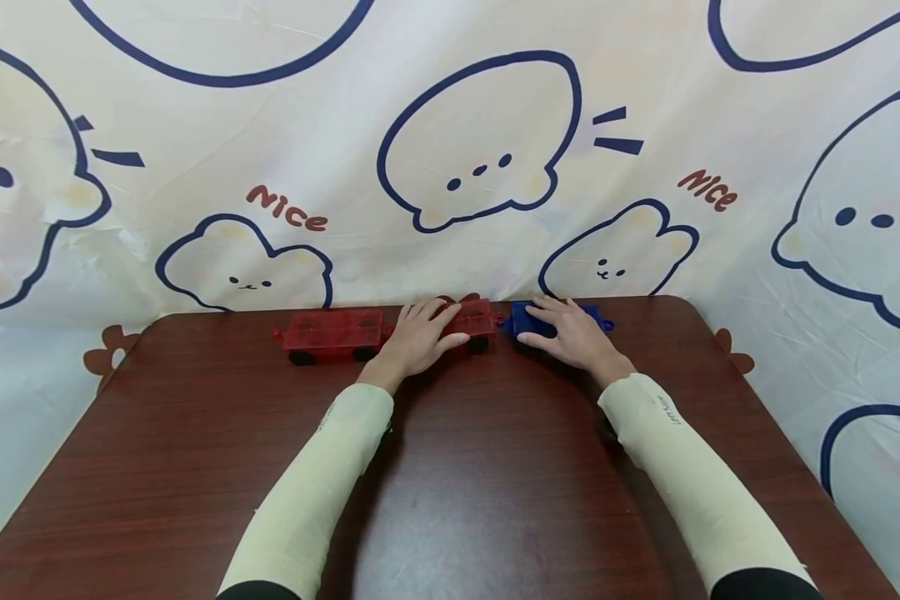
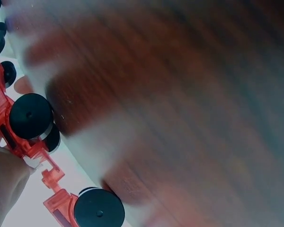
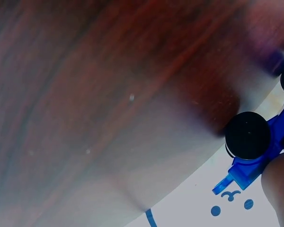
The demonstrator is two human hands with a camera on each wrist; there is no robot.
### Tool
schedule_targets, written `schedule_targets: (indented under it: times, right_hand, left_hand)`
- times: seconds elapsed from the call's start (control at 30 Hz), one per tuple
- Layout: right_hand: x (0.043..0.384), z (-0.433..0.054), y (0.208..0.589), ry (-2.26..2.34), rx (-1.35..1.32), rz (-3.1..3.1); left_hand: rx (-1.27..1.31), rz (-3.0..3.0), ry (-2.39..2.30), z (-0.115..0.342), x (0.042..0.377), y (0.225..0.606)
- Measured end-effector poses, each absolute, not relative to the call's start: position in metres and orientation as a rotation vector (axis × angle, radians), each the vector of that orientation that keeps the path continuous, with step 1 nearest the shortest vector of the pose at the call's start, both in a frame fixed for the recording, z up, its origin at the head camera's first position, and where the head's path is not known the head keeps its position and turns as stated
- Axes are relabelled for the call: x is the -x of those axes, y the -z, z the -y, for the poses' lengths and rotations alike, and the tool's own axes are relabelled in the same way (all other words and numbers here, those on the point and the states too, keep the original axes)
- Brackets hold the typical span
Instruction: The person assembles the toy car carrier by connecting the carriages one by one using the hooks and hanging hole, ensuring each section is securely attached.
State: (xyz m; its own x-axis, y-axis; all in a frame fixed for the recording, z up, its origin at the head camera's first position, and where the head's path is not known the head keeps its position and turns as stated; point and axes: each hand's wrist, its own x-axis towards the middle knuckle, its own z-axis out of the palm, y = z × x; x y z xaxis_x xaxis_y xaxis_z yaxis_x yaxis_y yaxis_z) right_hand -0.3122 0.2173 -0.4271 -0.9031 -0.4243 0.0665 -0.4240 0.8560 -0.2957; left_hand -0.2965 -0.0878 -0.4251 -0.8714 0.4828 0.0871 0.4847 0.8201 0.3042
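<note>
Two translucent red toy train cars with black wheels stand in line along the table's far edge. My left hand (image 1: 418,337) holds the right-hand red car (image 1: 476,318), its fingers over the top and the thumb on the near side. The other red car (image 1: 333,332) sits just left of that hand, its coupling right at the held car, as the left wrist view shows. My right hand (image 1: 570,333) holds a blue toy train car (image 3: 279,135) from above, covering much of it. Between the hands, the couplings of the red and blue cars meet end to end.
The dark brown wooden table (image 1: 465,500) has rounded far corners. Close behind the cars rises a pale cloth backdrop (image 1: 450,258) printed with cartoon animals, and it also hangs along both sides.
</note>
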Motion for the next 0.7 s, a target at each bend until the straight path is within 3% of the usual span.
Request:
schedule_targets:
  times: [0.7]
  right_hand:
    - [0.3138,-0.2146,0.4288,0.502,0.690,-3.027]
  left_hand:
    - [0.803,2.980,0.514,0.0888,0.2995,0.4273]
